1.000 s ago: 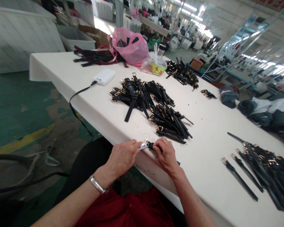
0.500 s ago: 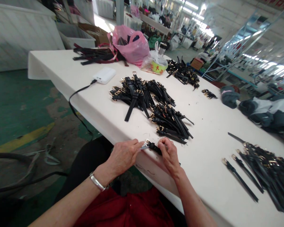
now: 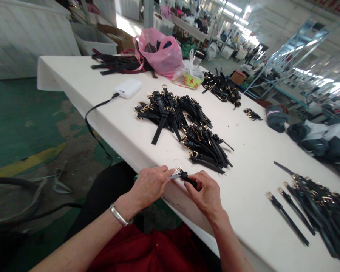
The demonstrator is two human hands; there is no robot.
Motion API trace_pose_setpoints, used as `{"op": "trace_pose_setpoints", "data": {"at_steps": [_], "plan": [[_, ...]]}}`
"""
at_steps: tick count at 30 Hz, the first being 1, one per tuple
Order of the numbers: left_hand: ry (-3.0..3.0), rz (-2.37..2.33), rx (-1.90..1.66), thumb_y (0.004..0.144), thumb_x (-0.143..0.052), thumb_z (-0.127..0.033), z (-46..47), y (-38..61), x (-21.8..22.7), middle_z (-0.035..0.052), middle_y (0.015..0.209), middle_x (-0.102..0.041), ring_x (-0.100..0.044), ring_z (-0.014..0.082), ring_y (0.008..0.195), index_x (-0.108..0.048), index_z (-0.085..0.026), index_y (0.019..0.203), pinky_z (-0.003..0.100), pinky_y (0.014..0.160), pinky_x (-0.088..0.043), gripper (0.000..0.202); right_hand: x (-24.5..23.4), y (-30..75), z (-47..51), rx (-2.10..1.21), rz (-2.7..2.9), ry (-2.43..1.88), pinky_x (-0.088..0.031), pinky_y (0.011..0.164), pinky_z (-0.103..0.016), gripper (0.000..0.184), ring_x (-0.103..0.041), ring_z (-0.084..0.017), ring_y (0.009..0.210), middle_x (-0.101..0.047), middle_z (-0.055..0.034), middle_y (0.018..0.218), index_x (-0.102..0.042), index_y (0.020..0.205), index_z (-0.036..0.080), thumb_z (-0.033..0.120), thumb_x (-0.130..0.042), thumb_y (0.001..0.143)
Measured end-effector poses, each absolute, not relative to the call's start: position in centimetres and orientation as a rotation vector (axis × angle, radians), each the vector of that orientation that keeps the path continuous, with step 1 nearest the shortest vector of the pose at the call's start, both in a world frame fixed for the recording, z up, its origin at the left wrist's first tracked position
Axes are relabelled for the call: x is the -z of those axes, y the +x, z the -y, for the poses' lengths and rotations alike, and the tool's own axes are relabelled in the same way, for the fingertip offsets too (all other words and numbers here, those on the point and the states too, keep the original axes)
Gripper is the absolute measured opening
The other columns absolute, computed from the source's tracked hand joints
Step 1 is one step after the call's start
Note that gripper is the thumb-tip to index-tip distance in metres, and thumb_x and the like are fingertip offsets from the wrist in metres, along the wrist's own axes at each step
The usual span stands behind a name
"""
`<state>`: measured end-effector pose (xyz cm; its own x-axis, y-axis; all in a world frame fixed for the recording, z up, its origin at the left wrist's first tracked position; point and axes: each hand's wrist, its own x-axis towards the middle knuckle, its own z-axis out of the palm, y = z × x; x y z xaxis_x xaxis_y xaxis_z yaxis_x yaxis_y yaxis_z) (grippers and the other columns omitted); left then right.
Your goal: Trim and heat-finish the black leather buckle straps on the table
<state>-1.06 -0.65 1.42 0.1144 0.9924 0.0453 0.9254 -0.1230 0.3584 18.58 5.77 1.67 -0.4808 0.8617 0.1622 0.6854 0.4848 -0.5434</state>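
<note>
At the table's near edge, my right hand (image 3: 206,192) is closed round a short black buckle strap (image 3: 184,175), its gold buckle end pointing left. My left hand (image 3: 151,185) pinches a thin, silver-grey pointed piece (image 3: 175,174) whose tip meets the buckle; its kind is too small to tell. The strap's far end is hidden by my right fingers. Just beyond my hands lies a pile of similar black straps (image 3: 206,145) with gold buckles, with a larger heap (image 3: 164,113) behind it.
More buckle straps (image 3: 317,207) lie at the right of the white table (image 3: 243,181). A white power bank (image 3: 128,88) with a black cable hangs over the left edge. Farther back are a pink plastic bag (image 3: 161,56), dark strips (image 3: 116,64) and another strap heap (image 3: 222,88).
My right hand has shifted its grip along the strap toward the buckle, fingers now curled farther round it. My left hand stays nearly in place. The view has shifted slightly.
</note>
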Motion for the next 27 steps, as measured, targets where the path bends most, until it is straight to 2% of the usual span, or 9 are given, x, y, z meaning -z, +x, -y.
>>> {"op": "trace_pose_setpoints", "data": {"at_steps": [4, 10, 16, 22, 27], "plan": [[2.171, -1.894, -0.403, 0.092, -0.042, -0.021, 0.6, -1.1, -1.6, 0.0026, 0.091, -0.065, -0.063, 0.0196, 0.082, -0.058, -0.027, 0.117, 0.028, 0.065, -0.047, 0.03, -0.8, 17.6, -6.3, -0.563, 2.299, -1.292, -0.037, 0.057, -0.026, 0.006, -0.054, -0.013, 0.061, -0.062, 0.0, 0.076, -0.07, 0.077, 0.026, 0.031, -0.066, 0.077], [2.166, -1.839, -0.46, 0.091, -0.045, -0.021, 0.4, -1.4, -1.6, 0.0016, 0.091, -0.065, -0.062, 0.0181, 0.082, -0.057, -0.027, 0.116, 0.026, 0.067, -0.046, 0.028, -0.8, 17.7, -6.9, -0.798, 2.24, -1.334, -0.037, 0.056, -0.024, 0.014, -0.051, -0.012, 0.058, -0.06, 0.0026, 0.069, -0.066, 0.068, 0.023, 0.028, -0.061, 0.079], [2.179, -1.831, -0.419, 0.091, -0.044, -0.022, 0.2, -1.2, -1.6, 0.0019, 0.088, -0.065, -0.062, 0.0197, 0.077, -0.06, -0.026, 0.11, 0.029, 0.066, -0.046, 0.025, -0.5, 17.5, -6.8, -0.952, 2.105, -1.339, -0.039, 0.057, -0.024, 0.015, -0.053, -0.012, 0.059, -0.064, 0.0029, 0.07, -0.067, 0.072, 0.023, 0.032, -0.059, 0.081], [2.178, -1.843, -0.396, 0.092, -0.043, -0.023, 0.2, -1.1, -1.6, 0.0026, 0.089, -0.064, -0.063, 0.019, 0.077, -0.059, -0.025, 0.109, 0.029, 0.067, -0.047, 0.024, 0.2, 17.4, -6.6, -0.844, 2.116, -1.256, -0.04, 0.061, -0.025, 0.018, -0.056, -0.014, 0.063, -0.065, 0.0011, 0.073, -0.068, 0.072, 0.023, 0.034, -0.059, 0.083], [2.266, -1.845, -0.347, 0.091, -0.042, -0.02, -0.1, -1.3, -2.1, 0.0014, 0.086, -0.064, -0.062, 0.0187, 0.075, -0.059, -0.026, 0.109, 0.027, 0.061, -0.044, 0.025, -0.2, 17.3, -6.6, -0.773, 2.22, -1.224, -0.04, 0.061, -0.025, 0.017, -0.057, -0.014, 0.063, -0.067, 0.0019, 0.077, -0.068, 0.077, 0.025, 0.034, -0.056, 0.085]]}}
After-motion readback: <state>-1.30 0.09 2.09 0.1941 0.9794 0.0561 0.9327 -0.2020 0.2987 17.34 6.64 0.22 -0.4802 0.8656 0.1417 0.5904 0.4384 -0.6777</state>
